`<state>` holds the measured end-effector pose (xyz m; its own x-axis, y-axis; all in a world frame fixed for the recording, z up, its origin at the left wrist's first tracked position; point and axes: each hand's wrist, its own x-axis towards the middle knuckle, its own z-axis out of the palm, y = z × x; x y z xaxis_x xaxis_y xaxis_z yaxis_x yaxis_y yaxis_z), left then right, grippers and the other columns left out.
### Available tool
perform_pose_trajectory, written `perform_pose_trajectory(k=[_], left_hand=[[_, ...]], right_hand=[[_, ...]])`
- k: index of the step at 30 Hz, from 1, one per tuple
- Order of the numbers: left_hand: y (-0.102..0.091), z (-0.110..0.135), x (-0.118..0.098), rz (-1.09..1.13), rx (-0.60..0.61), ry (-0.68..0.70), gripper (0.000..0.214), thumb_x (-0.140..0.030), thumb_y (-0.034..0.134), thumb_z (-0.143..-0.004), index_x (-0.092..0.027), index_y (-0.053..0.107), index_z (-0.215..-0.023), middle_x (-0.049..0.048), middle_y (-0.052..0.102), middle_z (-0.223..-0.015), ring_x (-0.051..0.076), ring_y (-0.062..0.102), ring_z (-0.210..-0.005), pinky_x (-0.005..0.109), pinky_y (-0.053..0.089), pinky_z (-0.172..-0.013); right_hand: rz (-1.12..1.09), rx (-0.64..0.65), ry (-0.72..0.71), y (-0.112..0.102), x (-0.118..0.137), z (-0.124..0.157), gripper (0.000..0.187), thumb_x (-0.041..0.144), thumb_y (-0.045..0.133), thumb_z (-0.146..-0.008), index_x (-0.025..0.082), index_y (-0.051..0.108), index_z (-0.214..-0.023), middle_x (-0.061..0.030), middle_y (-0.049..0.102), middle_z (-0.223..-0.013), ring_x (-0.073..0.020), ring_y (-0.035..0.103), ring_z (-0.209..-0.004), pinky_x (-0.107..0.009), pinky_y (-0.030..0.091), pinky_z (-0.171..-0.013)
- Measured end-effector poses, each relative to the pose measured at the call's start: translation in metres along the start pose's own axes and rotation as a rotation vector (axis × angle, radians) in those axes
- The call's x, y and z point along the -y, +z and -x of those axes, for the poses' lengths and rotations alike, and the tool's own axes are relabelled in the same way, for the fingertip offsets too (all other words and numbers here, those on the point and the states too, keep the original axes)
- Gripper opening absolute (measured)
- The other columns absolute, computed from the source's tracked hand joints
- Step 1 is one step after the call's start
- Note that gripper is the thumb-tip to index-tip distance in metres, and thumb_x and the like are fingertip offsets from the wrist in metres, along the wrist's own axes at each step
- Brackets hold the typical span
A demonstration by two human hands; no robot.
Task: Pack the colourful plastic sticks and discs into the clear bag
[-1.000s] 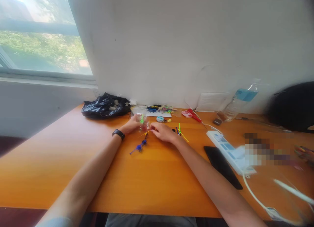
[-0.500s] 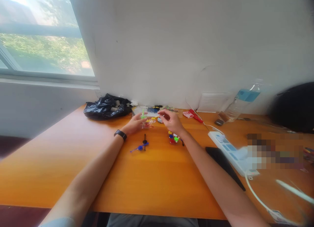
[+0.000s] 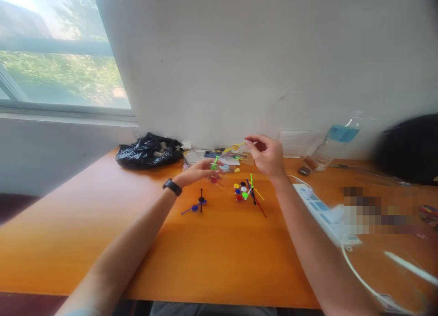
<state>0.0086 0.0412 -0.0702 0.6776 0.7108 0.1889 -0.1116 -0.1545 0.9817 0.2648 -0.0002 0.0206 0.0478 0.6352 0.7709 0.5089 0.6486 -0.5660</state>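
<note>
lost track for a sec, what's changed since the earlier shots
The right hand has risen and moved right, away from the left hand, carrying a yellow piece. The left hand shifted slightly right, still holding a green piece. The black bag, bottle and blue piece stayed put.

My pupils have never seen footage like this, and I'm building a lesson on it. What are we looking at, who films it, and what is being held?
No machine is at work here: a person works bare-handed. One camera, worn on the head, takes every picture, looking forward and down, so the forearms reach in from the bottom. The right hand pinches a yellow piece. The left hand is beside a green piece; whether it grips that, I can't tell. On the table lie small coloured discs and sticks, a black plastic bag and a white power strip.
</note>
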Motion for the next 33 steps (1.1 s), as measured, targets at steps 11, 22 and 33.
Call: perform_pose_trajectory(k=[11, 22, 33], left_hand=[[0.012, 0.001, -0.020, -0.020, 0.140, 0.016, 0.060, -0.033, 0.080, -0.091, -0.017, 0.060, -0.144, 0.0225, 0.069, -0.133, 0.023, 0.074, -0.094, 0.034, 0.060, -0.079], [0.020, 0.004, -0.034, -0.010, 0.168, 0.023, 0.060, -0.035, 0.080, -0.091, -0.019, 0.059, -0.145, 0.0208, 0.069, -0.134, 0.025, 0.075, -0.098, 0.034, 0.060, -0.081], [0.016, 0.002, -0.025, 0.083, 0.077, 0.014, 0.071, -0.037, 0.082, -0.089, -0.019, 0.053, -0.152, 0.0218, 0.069, -0.134, 0.027, 0.075, -0.103, 0.035, 0.058, -0.083]], right_hand=[[0.113, 0.123, -0.080, 0.000, 0.014, 0.003, 0.015, 0.029, 0.066, -0.092, 0.020, 0.076, -0.097, -0.0031, 0.073, -0.082, -0.0153, 0.058, -0.065, -0.030, 0.048, -0.065], [0.133, 0.301, -0.146, 0.002, 0.016, 0.003, 0.013, 0.023, 0.067, -0.092, 0.023, 0.080, -0.094, -0.0051, 0.075, -0.091, -0.0220, 0.067, -0.088, -0.035, 0.050, -0.078], [0.095, 0.411, -0.135, -0.002, 0.025, 0.008, 0.015, 0.033, 0.068, -0.095, 0.025, 0.078, -0.101, -0.0068, 0.064, -0.116, -0.0227, 0.066, -0.105, -0.035, 0.052, -0.092]])
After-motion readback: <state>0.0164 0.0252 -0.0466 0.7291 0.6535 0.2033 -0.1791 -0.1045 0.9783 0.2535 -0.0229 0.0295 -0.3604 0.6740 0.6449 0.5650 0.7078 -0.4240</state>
